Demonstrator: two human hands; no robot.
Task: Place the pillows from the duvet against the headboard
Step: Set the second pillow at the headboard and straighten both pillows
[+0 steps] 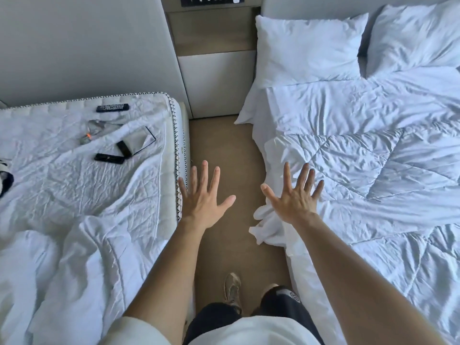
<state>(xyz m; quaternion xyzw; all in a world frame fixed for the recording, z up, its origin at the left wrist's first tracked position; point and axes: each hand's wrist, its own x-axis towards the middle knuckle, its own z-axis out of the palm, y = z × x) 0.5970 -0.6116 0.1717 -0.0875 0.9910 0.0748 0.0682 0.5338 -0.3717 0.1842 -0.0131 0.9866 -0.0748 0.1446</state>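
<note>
Two white pillows lean at the head of the right bed: one pillow [307, 49] on the left, a second pillow [415, 36] at the far right, both against the grey headboard [311, 6]. A rumpled white quilted duvet [361, 165] covers the right bed below them. My left hand [202, 197] is stretched out with fingers spread over the aisle, beside the left mattress edge, holding nothing. My right hand [293, 195] is also spread flat, hovering over the duvet's near corner, with nothing in it.
A left bed [74, 175] with creased sheets carries a remote [112, 107], two dark phones [109, 158] and a tablet-like case [139, 139]. A narrow tan carpet aisle [224, 150] runs between the beds to a nightstand [216, 78]. My shoes stand in the aisle.
</note>
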